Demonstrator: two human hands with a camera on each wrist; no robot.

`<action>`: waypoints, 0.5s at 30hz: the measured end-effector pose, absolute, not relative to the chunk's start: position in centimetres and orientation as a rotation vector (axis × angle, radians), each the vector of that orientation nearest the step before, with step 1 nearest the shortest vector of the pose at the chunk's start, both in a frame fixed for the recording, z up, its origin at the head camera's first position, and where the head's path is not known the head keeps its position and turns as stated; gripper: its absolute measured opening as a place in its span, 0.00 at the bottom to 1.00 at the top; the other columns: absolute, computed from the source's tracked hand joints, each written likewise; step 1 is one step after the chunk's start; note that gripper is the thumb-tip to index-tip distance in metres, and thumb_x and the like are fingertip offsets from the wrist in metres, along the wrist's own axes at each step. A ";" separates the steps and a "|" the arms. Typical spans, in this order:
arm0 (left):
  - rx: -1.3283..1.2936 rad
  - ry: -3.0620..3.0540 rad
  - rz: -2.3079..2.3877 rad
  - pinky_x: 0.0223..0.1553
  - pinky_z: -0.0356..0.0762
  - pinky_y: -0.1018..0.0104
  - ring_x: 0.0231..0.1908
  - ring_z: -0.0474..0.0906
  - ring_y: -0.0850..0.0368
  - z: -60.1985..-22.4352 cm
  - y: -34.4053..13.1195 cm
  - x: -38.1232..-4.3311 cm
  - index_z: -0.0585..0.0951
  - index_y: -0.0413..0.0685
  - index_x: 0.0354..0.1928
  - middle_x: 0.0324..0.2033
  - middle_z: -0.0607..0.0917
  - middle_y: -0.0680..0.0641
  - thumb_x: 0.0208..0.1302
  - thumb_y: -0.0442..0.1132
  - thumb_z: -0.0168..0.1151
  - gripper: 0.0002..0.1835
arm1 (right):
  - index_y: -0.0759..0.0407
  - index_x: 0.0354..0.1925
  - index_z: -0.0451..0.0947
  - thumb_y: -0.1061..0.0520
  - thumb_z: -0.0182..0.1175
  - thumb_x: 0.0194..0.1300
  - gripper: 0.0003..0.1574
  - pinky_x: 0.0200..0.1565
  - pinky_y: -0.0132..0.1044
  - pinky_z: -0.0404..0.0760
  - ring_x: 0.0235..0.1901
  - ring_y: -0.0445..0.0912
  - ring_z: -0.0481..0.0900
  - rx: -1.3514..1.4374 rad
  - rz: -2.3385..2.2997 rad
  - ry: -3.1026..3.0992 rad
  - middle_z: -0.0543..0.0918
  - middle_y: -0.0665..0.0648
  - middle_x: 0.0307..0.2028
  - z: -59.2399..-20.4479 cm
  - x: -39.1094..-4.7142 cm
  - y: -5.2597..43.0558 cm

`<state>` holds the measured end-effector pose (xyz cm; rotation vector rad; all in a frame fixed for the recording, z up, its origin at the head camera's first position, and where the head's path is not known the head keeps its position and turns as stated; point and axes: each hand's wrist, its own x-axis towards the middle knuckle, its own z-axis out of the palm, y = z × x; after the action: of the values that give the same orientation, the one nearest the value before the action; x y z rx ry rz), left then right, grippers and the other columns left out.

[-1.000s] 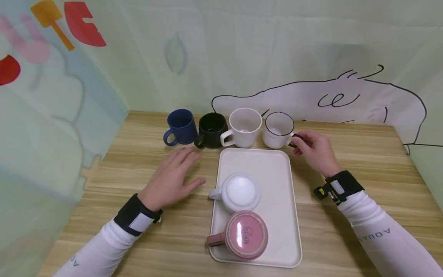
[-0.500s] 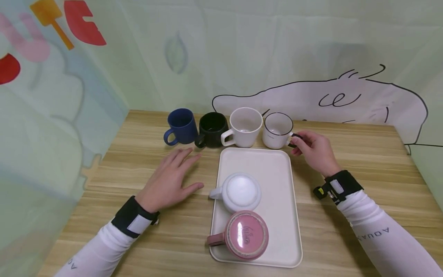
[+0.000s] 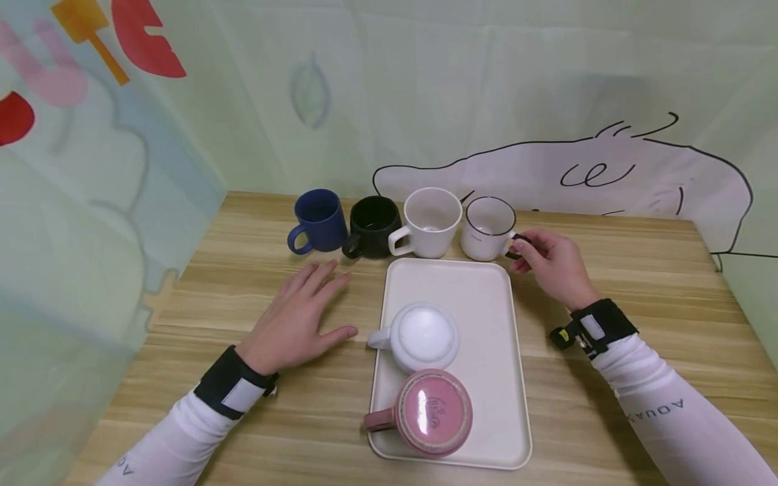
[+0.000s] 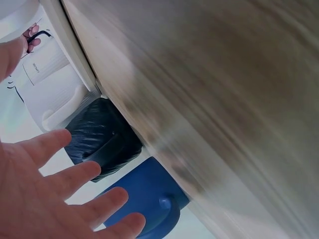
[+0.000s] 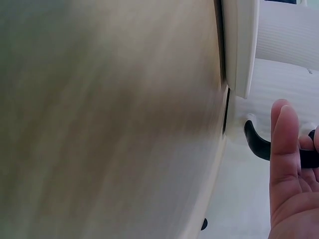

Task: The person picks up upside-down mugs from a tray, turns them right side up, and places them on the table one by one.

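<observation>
Sitting nearest the camera, a pink glazed mug (image 3: 433, 412) stood upside down at the front of a cream rectangular plastic tray (image 3: 486, 297), and just behind it a white ceramic mug (image 3: 421, 335) was likewise inverted, its handle pointing left. Those two appeared to be what was left to handle; the far part of the tray lay bare.

Beside the tray's left edge the left hand (image 3: 296, 318) rested flat on the pale wooden table (image 3: 656, 283), fingers (image 4: 75, 177) straight and spread, holding nothing.

Past the tray's far edge four mugs stood upright in a row: a dark blue ceramic mug (image 3: 319, 220), a black ribbed mug (image 3: 373, 226), a wide cream mug (image 3: 429, 222) and a white enamel-style mug with a black rim (image 3: 486, 227). That last one sat at the right end of the row, on the table just off the tray's far right corner. The right hand (image 3: 554, 265) pinched its thin black handle (image 5: 259, 143) between curled fingers (image 5: 284, 134) and thumb, the mug's base apparently on the wood.

Judging from this layout, four mugs had been turned upright and lined up, with the fourth seemingly placed but not yet released.
</observation>
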<state>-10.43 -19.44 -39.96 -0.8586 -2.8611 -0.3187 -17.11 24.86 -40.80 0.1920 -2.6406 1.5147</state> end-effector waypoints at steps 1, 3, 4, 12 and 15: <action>-0.858 -2.866 -0.312 0.67 0.53 0.37 0.71 0.54 0.35 -40.0 -19.4 -10.4 0.67 0.52 0.74 0.74 0.59 0.40 0.59 0.74 0.55 0.48 | 0.65 0.52 0.79 0.50 0.56 0.74 0.21 0.37 0.45 0.85 0.31 0.50 0.85 0.192 1.516 -2.644 0.85 0.62 0.40 -40.8 -17.1 24.9; -0.857 -2.871 -0.300 0.67 0.54 0.37 0.71 0.54 0.35 -40.0 -19.4 -10.4 0.67 0.52 0.74 0.74 0.59 0.40 0.59 0.75 0.55 0.48 | 0.65 0.52 0.79 0.50 0.56 0.74 0.21 0.37 0.45 0.85 0.31 0.50 0.85 0.191 1.513 -2.657 0.85 0.62 0.41 -40.8 -17.1 24.9; -0.857 -2.874 -0.295 0.67 0.54 0.37 0.71 0.54 0.35 -40.0 -19.4 -10.3 0.67 0.52 0.74 0.74 0.59 0.40 0.59 0.75 0.54 0.48 | 0.65 0.52 0.79 0.49 0.56 0.74 0.21 0.37 0.44 0.85 0.31 0.50 0.85 0.191 1.510 -2.664 0.85 0.62 0.41 -40.8 -17.1 24.9; -0.847 -2.890 -0.296 0.67 0.53 0.36 0.72 0.52 0.34 -40.0 -19.5 -10.3 0.66 0.53 0.74 0.74 0.59 0.40 0.59 0.76 0.54 0.49 | 0.64 0.53 0.79 0.48 0.56 0.74 0.22 0.39 0.44 0.84 0.33 0.50 0.85 0.198 1.533 -2.689 0.85 0.62 0.43 -40.4 -17.0 25.0; -0.851 -2.890 -0.304 0.66 0.54 0.35 0.71 0.53 0.34 -40.0 -19.5 -10.2 0.66 0.52 0.74 0.74 0.59 0.40 0.59 0.76 0.53 0.49 | 0.63 0.54 0.79 0.48 0.57 0.74 0.22 0.39 0.45 0.84 0.33 0.50 0.85 0.198 1.526 -2.704 0.85 0.62 0.42 -40.3 -16.9 25.1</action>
<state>-10.20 -19.50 -40.05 -0.8510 -2.8903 -0.3038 -16.91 25.09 -40.34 0.1979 -2.7043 1.5259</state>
